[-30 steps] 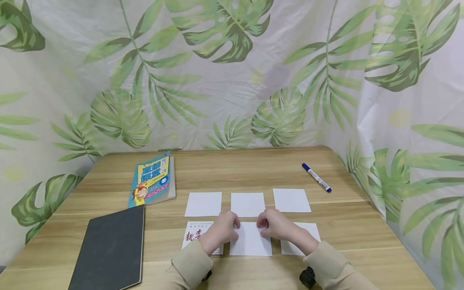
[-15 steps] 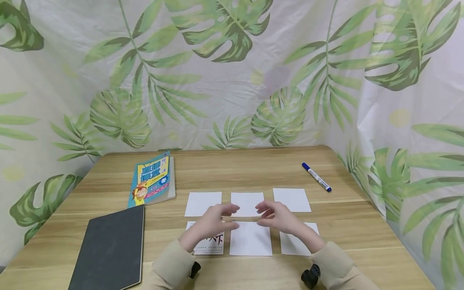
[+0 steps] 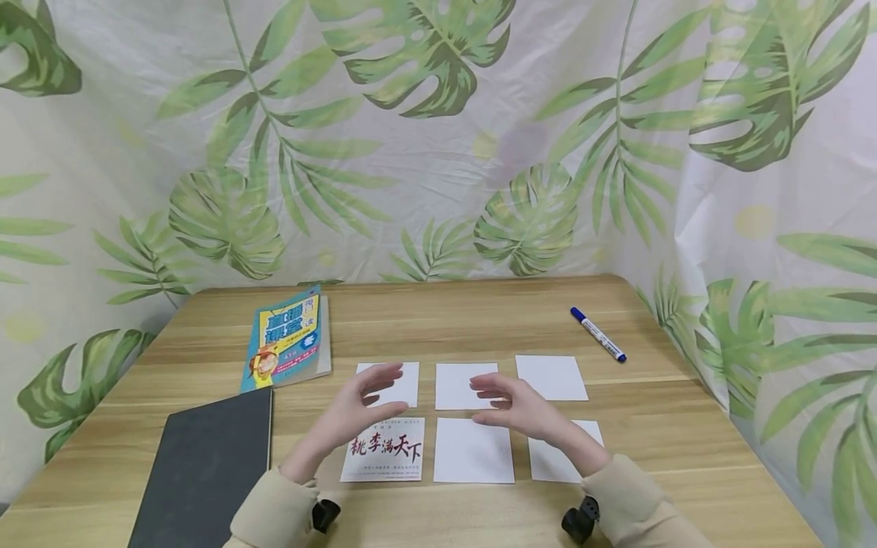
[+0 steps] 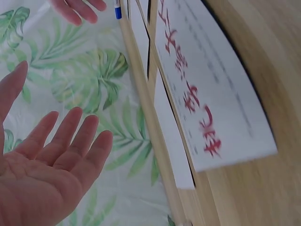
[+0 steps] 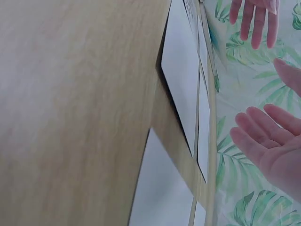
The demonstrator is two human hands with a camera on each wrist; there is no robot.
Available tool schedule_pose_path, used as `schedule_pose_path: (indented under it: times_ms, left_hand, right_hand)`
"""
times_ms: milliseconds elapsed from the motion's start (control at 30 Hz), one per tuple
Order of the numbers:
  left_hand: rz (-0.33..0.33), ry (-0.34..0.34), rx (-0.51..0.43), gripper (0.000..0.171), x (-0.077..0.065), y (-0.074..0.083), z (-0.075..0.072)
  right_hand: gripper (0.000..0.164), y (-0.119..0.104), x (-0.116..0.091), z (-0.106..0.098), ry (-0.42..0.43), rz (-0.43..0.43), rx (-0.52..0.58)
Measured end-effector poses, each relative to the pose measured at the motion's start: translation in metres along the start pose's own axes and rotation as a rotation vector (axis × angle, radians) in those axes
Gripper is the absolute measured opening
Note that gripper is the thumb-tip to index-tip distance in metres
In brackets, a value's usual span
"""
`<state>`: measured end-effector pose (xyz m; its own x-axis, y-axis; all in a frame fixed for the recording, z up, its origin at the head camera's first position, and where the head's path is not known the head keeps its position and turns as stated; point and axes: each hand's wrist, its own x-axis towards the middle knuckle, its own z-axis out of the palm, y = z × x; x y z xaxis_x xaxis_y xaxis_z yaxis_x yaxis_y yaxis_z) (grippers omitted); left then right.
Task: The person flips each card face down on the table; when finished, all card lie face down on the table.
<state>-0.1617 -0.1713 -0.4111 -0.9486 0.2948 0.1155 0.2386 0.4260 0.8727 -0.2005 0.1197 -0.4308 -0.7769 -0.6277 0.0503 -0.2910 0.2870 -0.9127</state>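
Observation:
Square white cards lie in two rows on the wooden table. At the near left is a card with red Chinese characters (image 3: 382, 450); to its right are a blank middle card (image 3: 473, 453) and a near right card (image 3: 551, 462), partly covered by the right forearm. Behind them sit a far left card (image 3: 404, 384), a far middle card (image 3: 455, 384) and a far right card (image 3: 551, 378). My left hand (image 3: 359, 399) hovers over the left cards, fingers spread and holding nothing. My right hand (image 3: 510, 403) is raised above the middle cards, fingers loosely bent, also holding nothing.
A dark notebook (image 3: 205, 464) lies at the left, with a blue and yellow book (image 3: 288, 342) behind it. A blue-capped marker (image 3: 598, 335) lies at the back right. A leaf-patterned curtain (image 3: 425, 152) hangs behind the wooden table (image 3: 445, 320).
Both hands have lifted off the near middle card and drawn apart. The left hand has moved further, to the left, uncovering the printed card. The cards have stayed in place.

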Motion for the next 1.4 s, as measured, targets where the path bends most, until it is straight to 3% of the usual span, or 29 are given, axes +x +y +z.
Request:
schedule_pose_path:
  times_ms: [333, 567, 867, 1033, 1267, 1400]
  left_hand:
    - [-0.043, 0.063, -0.008, 0.06, -0.017, -0.016, -0.025]
    - [-0.061, 0.09, 0.015, 0.059, -0.025, -0.026, -0.032]
    - [-0.12, 0.077, 0.03, 0.059, -0.029, -0.031, -0.034]
    - [-0.148, 0.068, 0.036, 0.061, -0.029, -0.035, -0.032]
    - [-0.143, 0.031, 0.072, 0.052, -0.029, -0.037, -0.029]
    - [-0.197, 0.011, 0.116, 0.047, -0.028, -0.035, -0.027]
  right_hand:
    - [0.056, -0.007, 0.017, 0.017, 0.0, -0.024, 0.012]
    - [0.054, -0.01, 0.033, 0.031, -0.023, -0.049, 0.036]
    - [0.052, -0.015, 0.044, 0.049, -0.05, -0.009, 0.028]
    - [0.051, -0.014, 0.049, 0.059, -0.055, 0.014, -0.032]
    - [0.043, -0.014, 0.056, 0.071, -0.03, 0.009, -0.208]
    - [0.038, -0.02, 0.059, 0.078, -0.016, 0.022, -0.315]
